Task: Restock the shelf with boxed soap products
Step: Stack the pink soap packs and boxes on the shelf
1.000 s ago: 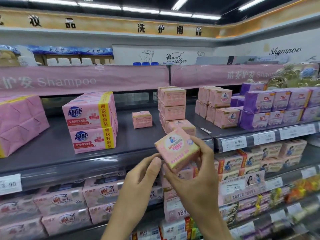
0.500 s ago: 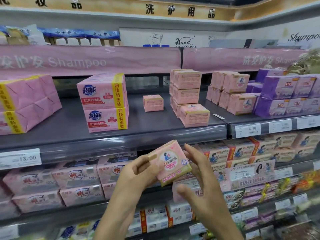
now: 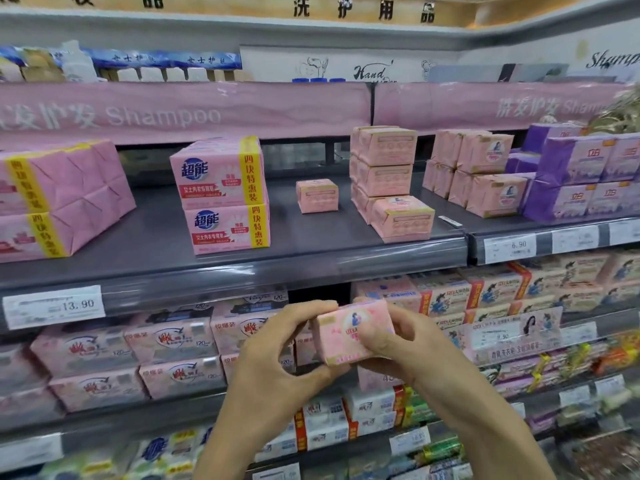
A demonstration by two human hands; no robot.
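Note:
I hold a small pink soap box [image 3: 349, 332] in front of the lower shelves, below the dark grey shelf [image 3: 242, 268]. My left hand [image 3: 280, 358] grips its left end with fingers over the top and thumb under it. My right hand [image 3: 405, 344] curls round its right side, thumb across the front. On the grey shelf stand a single pink box [image 3: 317, 195], a stack of like pink boxes [image 3: 384, 171] with one box [image 3: 403, 218] in front of it, and two large pink multipacks [image 3: 225, 195].
More pink packs [image 3: 478, 174] and purple boxes [image 3: 581, 174] fill the shelf's right side; wrapped pink bundles [image 3: 59, 199] sit at left. A pink Shampoo banner [image 3: 173, 110] hangs above. Lower shelves hold packed soap rows [image 3: 138, 348] and price tags [image 3: 55, 304].
The soap box came down from shelf height to below the shelf edge and turned level. My left hand, which only touched it before, now grips its left end; my view tilted down.

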